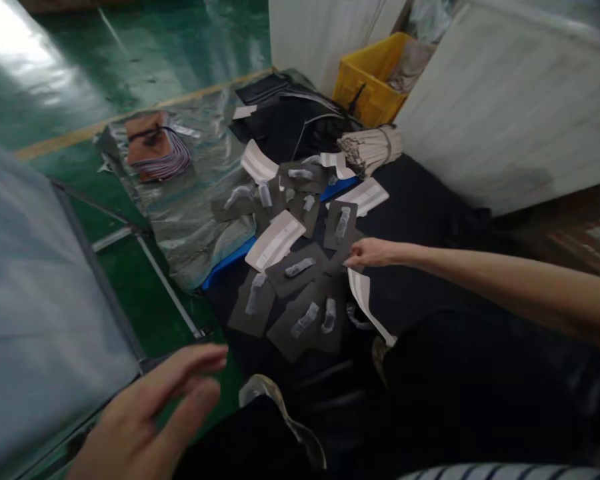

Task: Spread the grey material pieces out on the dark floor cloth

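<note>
**Right hand at card pile; left hand idle and open**

Nearest the lens, the left hand (150,413) hovers low over the floor edge, blurred, fingers spread and loosely curved, holding nothing.

The work lies further out: a scatter of dark cards (300,293), each carrying a small clear-wrapped piece, spread on a black cloth (420,213) with white paper strips (275,241) mixed in. The right hand (373,253) reaches in from the right, arm nearly straight, fingertips pinched at the edge of one dark card; whether the card is lifted or only touched cannot be told. A white strip (363,297) hangs just below that hand.

Judgement: the pinch should take one card only, at its bare edge, clear of overlapping neighbours.

Beyond stand a bound bundle of strips (373,148), a yellow crate (370,83) and silvery sheeting (190,193).
</note>
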Action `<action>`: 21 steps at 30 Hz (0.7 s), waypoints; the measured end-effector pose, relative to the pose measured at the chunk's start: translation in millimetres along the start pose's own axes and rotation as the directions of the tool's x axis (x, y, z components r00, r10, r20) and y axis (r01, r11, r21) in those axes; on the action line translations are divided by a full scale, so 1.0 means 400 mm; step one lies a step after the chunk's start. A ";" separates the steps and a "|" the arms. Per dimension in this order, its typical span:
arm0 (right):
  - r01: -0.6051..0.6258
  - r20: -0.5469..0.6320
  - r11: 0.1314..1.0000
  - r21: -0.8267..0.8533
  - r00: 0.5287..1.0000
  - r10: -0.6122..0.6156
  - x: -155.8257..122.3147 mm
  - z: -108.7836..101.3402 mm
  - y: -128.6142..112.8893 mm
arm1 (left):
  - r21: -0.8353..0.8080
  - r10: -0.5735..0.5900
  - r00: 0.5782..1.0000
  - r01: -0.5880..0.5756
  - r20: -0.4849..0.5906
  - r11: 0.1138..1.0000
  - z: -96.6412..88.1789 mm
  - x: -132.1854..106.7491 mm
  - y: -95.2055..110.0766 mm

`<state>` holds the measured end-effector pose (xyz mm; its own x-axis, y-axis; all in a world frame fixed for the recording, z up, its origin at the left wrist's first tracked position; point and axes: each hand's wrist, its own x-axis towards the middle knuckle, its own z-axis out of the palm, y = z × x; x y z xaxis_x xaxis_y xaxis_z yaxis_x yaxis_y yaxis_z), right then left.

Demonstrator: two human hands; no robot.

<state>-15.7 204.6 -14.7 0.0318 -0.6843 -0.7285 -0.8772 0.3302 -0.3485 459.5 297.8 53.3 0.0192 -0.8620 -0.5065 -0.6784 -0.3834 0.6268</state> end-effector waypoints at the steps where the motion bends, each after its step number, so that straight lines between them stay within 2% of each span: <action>1: -0.090 0.014 0.996 0.027 0.996 0.089 -0.014 0.049 0.079 | 0.020 -0.010 0.998 0.009 0.058 1.000 0.052 0.026 -0.013; 3: -0.217 0.031 0.973 0.085 0.976 0.215 -0.052 0.146 0.200 | 0.129 -0.033 0.992 0.017 0.121 0.991 0.181 0.090 -0.052; 5: -0.297 0.057 0.941 0.160 0.955 0.292 -0.091 0.241 0.274 | 0.284 -0.013 0.995 -0.015 0.098 0.959 0.311 0.150 -0.101; 7: -0.370 0.122 0.887 0.277 0.929 0.349 -0.117 0.330 0.308 | 0.382 0.075 0.997 -0.063 -0.016 0.922 0.404 0.195 -0.145; 8: -0.406 0.163 0.844 0.351 0.914 0.372 -0.123 0.368 0.313 | 0.403 0.105 0.991 -0.063 -0.083 0.913 0.432 0.214 -0.160; 10: -0.445 0.212 0.748 0.493 0.895 0.393 -0.122 0.429 0.307 | 0.428 0.085 0.980 0.000 -0.180 0.904 0.456 0.251 -0.167; 11: -0.444 0.208 0.706 0.552 0.893 0.399 -0.115 0.449 0.299 | 0.439 0.050 0.983 0.034 -0.179 0.898 0.458 0.269 -0.161; 14: -0.383 0.153 0.643 0.663 0.910 0.385 -0.080 0.477 0.257 | 0.444 -0.042 0.993 0.088 -0.111 0.892 0.460 0.321 -0.114; 17: -0.334 0.206 0.582 0.741 0.939 0.277 -0.046 0.481 0.199 | 0.359 -0.068 0.997 0.080 -0.047 0.930 0.473 0.354 -0.065; 19: -0.317 0.229 0.581 0.750 0.948 0.221 -0.033 0.487 0.159 | 0.325 -0.067 0.998 0.069 -0.019 0.943 0.483 0.362 -0.050; 21: -0.312 0.222 0.599 0.738 0.950 0.221 -0.028 0.499 0.127 | 0.327 -0.064 0.998 0.057 0.013 0.943 0.493 0.357 -0.049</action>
<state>35.0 358.8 -141.9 -0.0573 -0.4326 -0.8998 -0.1814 0.8908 -0.4167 330.7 247.7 -147.9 0.0530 -0.8310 -0.5537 -0.8789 -0.3021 0.3692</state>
